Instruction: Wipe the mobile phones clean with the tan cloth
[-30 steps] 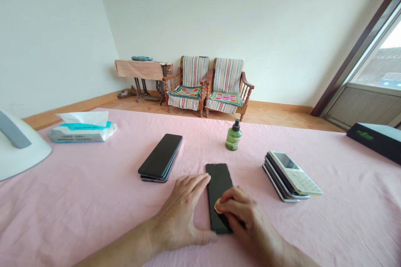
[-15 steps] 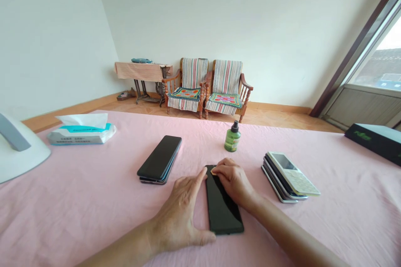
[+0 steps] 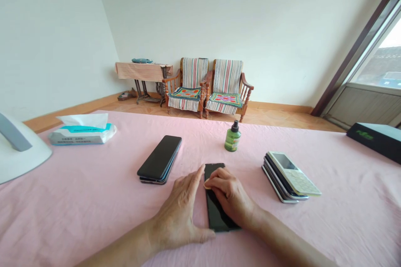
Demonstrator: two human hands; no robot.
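Note:
A black smartphone [image 3: 217, 212] lies face up on the pink cloth in front of me. My left hand [image 3: 180, 206] spans its left side, with the index fingertip at the top left corner and the thumb at the bottom edge, bracing it. Between the pinched fingers of my right hand [image 3: 230, 194] is a small pale yellow pad [image 3: 206, 184], mostly hidden, pressed on the upper part of the screen. A stack of smartphones [image 3: 160, 158] sits to the left, and another stack of phones [image 3: 291, 177], topped by a white keypad phone, to the right.
Beyond the phone stands a green spray bottle [image 3: 232, 137]. A tissue pack [image 3: 83, 134] and a white object with a grey strip [image 3: 23, 150] are at the left. A black box [image 3: 374, 142] lies at the far right. Past the table are two wooden armchairs [image 3: 225, 85].
My right hand has moved the pad a little down and left across the screen from near the top. My left hand stays at the phone's edge.

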